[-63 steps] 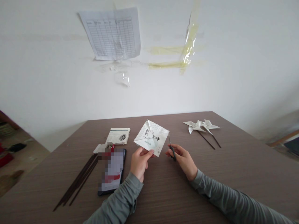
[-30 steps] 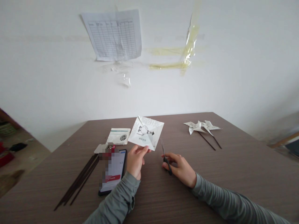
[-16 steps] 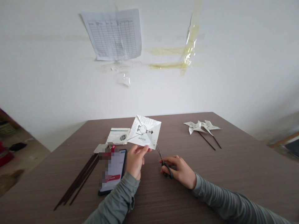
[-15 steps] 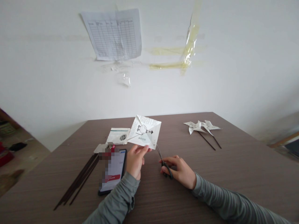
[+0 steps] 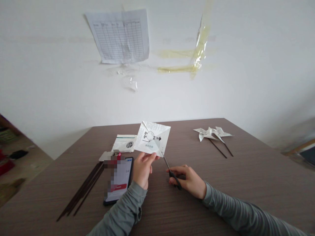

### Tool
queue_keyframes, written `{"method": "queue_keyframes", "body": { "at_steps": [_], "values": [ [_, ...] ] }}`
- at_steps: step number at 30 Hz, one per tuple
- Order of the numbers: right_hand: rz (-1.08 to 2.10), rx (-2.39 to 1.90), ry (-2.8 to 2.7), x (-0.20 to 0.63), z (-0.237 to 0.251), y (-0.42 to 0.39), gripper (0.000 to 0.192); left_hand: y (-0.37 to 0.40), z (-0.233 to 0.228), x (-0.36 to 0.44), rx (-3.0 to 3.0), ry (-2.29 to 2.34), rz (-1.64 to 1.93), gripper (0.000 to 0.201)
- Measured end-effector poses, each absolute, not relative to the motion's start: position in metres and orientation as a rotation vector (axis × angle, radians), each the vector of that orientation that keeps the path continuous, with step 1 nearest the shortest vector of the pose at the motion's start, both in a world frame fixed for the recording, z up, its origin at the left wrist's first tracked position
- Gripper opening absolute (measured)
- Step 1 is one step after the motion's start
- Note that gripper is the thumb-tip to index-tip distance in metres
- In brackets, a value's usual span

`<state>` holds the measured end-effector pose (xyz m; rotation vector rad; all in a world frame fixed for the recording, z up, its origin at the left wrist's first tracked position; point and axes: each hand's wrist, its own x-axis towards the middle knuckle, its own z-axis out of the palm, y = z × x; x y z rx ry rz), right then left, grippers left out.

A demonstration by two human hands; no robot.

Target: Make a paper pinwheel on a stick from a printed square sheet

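Note:
My left hand (image 5: 145,167) pinches the lower edge of a square sheet of printed paper (image 5: 153,137), held above the table. Diagonal creases cross the paper, and a drawn figure shows on its face. In my right hand (image 5: 188,180) is a pair of scissors (image 5: 175,180) with dark handles, fingers closed round the grips. The blades point up and left, their tip at the paper's lower right corner, and look closed together. Beyond my right hand, two paper pinwheels (image 5: 208,133) on dark sticks lie on the table.
Left of my left hand lie a phone (image 5: 119,183), a bundle of dark sticks (image 5: 83,190), a small open box (image 5: 108,156) and a stack of printed paper (image 5: 123,143). The brown table (image 5: 182,141) meets a white wall with a taped sheet (image 5: 120,36).
The scissor blades have come together and their tip now overlaps the paper's corner. The paper has tilted slightly. My left hand has barely moved.

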<state>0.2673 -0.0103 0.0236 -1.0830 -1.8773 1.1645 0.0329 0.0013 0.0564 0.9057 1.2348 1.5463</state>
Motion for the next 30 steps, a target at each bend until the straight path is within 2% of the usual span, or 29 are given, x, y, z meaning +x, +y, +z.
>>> {"method": "queue_keyframes", "body": {
  "at_steps": [4, 10, 15, 30],
  "values": [
    [1.147, -1.051, -1.858, 0.2666, 0.0213, -0.0099, 0.040, 0.0010, 0.0597, 0.0345, 0.890, 1.271, 1.534, 0.048],
    [1.192, -1.061, -1.870, 0.2668, 0.0208, -0.0090, 0.052, 0.0011, 0.0598, 0.0349, 0.880, 1.264, 1.536, 0.048],
    [1.171, -1.074, -1.844, 0.2658, 0.0224, -0.0109, 0.048, 0.0017, 0.0586, 0.0348, 0.867, 1.250, 1.545, 0.048],
    [1.166, -1.069, -1.885, 0.2641, 0.0215, -0.0091, 0.051, 0.0024, 0.0561, 0.0337, 0.885, 1.242, 1.536, 0.047]
  ]
}}
